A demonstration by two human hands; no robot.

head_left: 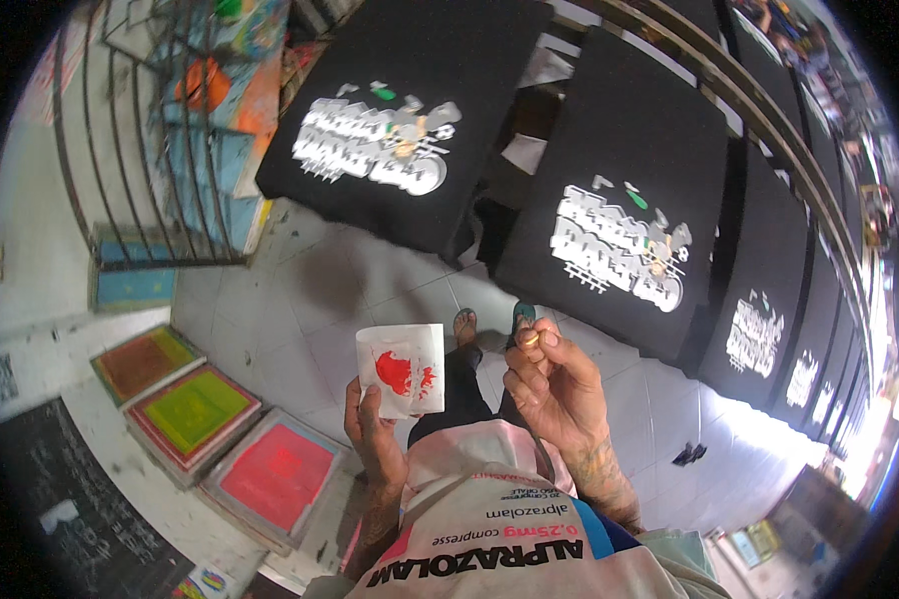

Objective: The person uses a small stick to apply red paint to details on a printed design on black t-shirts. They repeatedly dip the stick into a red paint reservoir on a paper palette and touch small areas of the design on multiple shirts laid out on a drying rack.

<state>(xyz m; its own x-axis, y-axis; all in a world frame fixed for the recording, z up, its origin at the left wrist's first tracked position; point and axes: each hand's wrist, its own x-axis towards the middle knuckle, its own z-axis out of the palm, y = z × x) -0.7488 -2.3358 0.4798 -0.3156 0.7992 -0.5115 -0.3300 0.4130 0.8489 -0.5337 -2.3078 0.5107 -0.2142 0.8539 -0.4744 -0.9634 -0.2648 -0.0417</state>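
My left hand is closed on the edge of a white paper piece with an uneven red ink patch. It holds the paper up in front of my waist. To the right, my right hand is raised with thumb and fingers pinched together. Between their tips shows a small gold-coloured thing, too small to name. The two hands are apart. Beyond them, black T-shirts lie stretched in a row on boards, each with a white print on it. Neither hand touches a shirt.
Framed printing screens, one red, one yellow-green and one brown, rest at the lower left. A metal rack stands at the upper left. My feet are on the tiled floor, with a small dark scrap at right.
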